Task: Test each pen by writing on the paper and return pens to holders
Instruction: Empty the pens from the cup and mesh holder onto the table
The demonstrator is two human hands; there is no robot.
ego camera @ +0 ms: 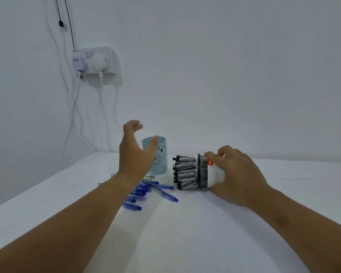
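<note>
The right hand [234, 174] grips a black wire-mesh pen holder with a white label [210, 171], tipped on its side on the white table [185, 233], a bundle of black-capped grey pens [185, 172] sticking out leftward. The left hand [135, 148] hovers with fingers spread in front of an upright pale blue cup-shaped holder with a bear face [159, 156]. Loose blue click pens [144, 192] lie scattered on the table near that cup.

Even, cool, bluish light, fairly dim, no glare, with soft shadows beside the socket [96, 62] on the wall [224, 66] and under the left hand [135, 152], whose fingertips smear with motion blur, overall soft focus, and wide-angle bending of the table [185, 233] edge.
</note>
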